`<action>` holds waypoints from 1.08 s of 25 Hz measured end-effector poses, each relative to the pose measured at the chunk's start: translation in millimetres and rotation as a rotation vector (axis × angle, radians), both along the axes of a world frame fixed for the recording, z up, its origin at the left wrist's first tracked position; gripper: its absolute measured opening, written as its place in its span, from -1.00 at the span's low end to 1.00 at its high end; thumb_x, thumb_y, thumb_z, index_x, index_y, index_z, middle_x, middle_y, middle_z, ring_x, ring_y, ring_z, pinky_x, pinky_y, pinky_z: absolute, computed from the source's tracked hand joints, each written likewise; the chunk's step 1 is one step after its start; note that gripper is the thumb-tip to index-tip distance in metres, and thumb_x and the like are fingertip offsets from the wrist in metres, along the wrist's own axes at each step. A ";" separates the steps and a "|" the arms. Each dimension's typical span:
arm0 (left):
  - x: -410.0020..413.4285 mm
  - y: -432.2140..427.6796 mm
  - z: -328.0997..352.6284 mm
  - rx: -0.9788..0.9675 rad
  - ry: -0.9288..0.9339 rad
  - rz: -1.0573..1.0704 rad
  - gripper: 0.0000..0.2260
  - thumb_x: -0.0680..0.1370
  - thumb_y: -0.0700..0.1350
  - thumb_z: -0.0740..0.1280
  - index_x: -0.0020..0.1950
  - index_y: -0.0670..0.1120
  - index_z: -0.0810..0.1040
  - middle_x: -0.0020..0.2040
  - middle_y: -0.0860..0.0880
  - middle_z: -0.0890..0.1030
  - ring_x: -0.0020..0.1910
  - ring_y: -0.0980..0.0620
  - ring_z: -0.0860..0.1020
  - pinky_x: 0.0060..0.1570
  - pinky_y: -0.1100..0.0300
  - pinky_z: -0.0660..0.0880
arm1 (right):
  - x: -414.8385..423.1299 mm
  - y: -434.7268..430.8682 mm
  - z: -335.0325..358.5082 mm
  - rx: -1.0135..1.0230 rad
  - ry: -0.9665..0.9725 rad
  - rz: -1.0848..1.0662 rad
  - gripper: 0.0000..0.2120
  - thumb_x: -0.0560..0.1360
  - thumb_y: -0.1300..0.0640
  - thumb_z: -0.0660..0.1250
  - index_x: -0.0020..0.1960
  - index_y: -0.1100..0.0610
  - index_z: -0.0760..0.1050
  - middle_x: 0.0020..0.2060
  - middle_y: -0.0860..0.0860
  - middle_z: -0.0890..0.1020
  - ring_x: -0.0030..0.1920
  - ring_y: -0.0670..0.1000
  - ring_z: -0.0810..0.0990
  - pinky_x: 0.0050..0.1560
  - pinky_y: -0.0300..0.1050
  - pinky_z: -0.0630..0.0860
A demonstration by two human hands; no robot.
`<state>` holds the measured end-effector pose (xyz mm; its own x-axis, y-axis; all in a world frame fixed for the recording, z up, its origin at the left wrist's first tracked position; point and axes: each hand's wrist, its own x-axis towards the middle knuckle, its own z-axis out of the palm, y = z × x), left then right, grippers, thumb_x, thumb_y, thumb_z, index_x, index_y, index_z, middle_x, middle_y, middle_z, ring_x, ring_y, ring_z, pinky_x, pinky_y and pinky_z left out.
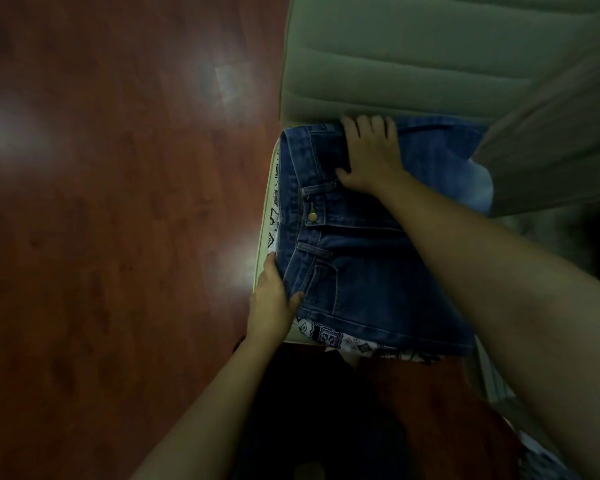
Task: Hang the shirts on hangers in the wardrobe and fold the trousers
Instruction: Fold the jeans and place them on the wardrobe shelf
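At frame centre, left hand (272,301) pinches folded blue denim jeans (368,271) (atop black-patterned white cloth (326,336)); right hand (371,155) presses them, fingers flat.

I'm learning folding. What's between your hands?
The blue jeans, their waistband and brass button, lie between left hand and right hand, in the head view.
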<state>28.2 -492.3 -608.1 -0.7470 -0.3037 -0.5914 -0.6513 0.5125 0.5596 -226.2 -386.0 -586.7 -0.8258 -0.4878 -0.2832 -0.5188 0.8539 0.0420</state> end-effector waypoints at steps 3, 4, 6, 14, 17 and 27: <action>-2.8 -2.9 -4.0 0.025 -0.014 -0.005 -0.21 0.45 -0.12 0.45 0.51 -0.03 0.01 0.37 -0.12 0.40 0.30 -0.15 0.43 0.25 -0.06 0.42 | 2.6 -2.4 -4.3 0.037 0.044 -0.015 -0.41 0.49 -0.15 0.24 0.35 0.22 0.28 0.25 0.23 0.39 0.29 0.22 0.28 0.33 0.14 0.12; -2.1 -2.1 -2.5 0.031 -0.007 -0.006 -0.18 0.46 -0.13 0.43 0.53 -0.03 -0.04 0.39 -0.12 0.37 0.33 -0.13 0.40 0.27 -0.03 0.40 | 4.9 -2.2 -4.4 -0.013 0.080 -0.030 -0.49 0.53 -0.14 0.18 0.31 0.21 0.34 0.21 0.23 0.43 0.26 0.22 0.31 0.29 0.13 0.14; 0.7 2.8 5.7 0.047 0.045 0.033 -0.13 0.47 -0.16 0.43 0.54 0.01 -0.14 0.44 -0.11 0.31 0.36 -0.10 0.36 0.33 -0.01 0.35 | 9.4 3.9 0.0 -0.141 0.214 -0.039 -0.62 0.56 -0.05 0.15 0.23 0.17 0.45 0.07 0.21 0.55 0.13 0.21 0.44 0.18 0.07 0.16; -6.3 32.5 78.3 0.340 0.148 0.410 -0.80 0.46 -0.13 0.40 0.06 0.02 0.51 -0.13 0.07 0.62 -0.15 0.04 0.61 -0.08 0.03 0.59 | 26.0 76.1 97.2 -0.472 0.375 -0.011 -0.68 0.54 0.00 0.19 -0.23 0.22 0.46 -0.41 0.20 0.60 -0.48 0.23 0.56 -0.54 -0.16 0.32; -23.6 55.3 130.8 0.382 0.205 0.323 -0.80 0.52 -0.21 0.34 0.13 -0.08 0.50 -0.07 -0.01 0.62 -0.09 -0.03 0.61 -0.09 0.02 0.59 | 25.8 126.7 170.5 -0.405 0.333 -0.119 -0.64 0.56 -0.05 0.15 -0.15 0.25 0.47 -0.30 0.29 0.62 -0.34 0.31 0.58 -0.44 -0.01 0.39; -110.4 180.3 353.7 0.640 0.380 0.107 -0.81 0.44 -0.21 0.36 0.03 -0.06 0.51 -0.09 -0.08 0.64 -0.11 -0.12 0.63 -0.05 -0.06 0.60 | 67.9 304.2 432.9 -0.484 0.579 -0.591 -0.71 0.58 -0.08 0.11 0.08 0.10 0.45 -0.12 0.19 0.64 -0.14 0.26 0.60 -0.20 0.10 0.53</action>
